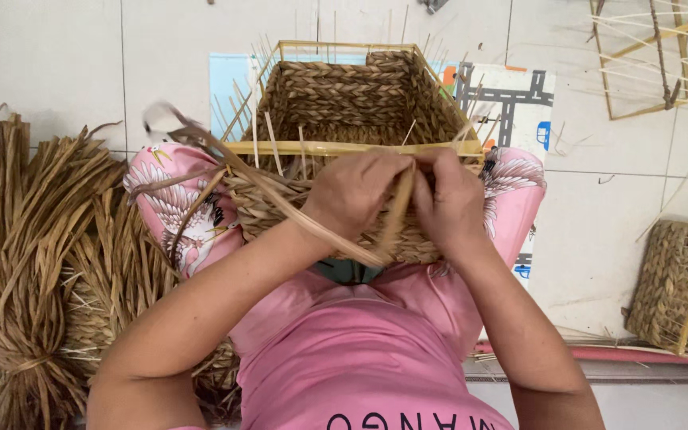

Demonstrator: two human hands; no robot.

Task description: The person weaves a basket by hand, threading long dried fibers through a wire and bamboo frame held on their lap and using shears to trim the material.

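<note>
A rectangular woven straw basket [344,99] with a yellow frame rim rests on my lap, between my knees in pink patterned trousers. Both hands work at its near wall. My left hand [353,191] grips dried straw strands [232,171] that trail off to the left, blurred at their ends. My right hand [449,199] pinches a straw strand [398,209] against the basket's near side, just below the rim. The two hands touch each other. Thin upright stakes stick out of the rim.
Bundles of dried straw [25,263] lie on the floor at my left. Another partly woven basket [678,287] sits at the right. A bare yellow frame [654,56] lies at the top right. A printed mat [511,103] is under the basket.
</note>
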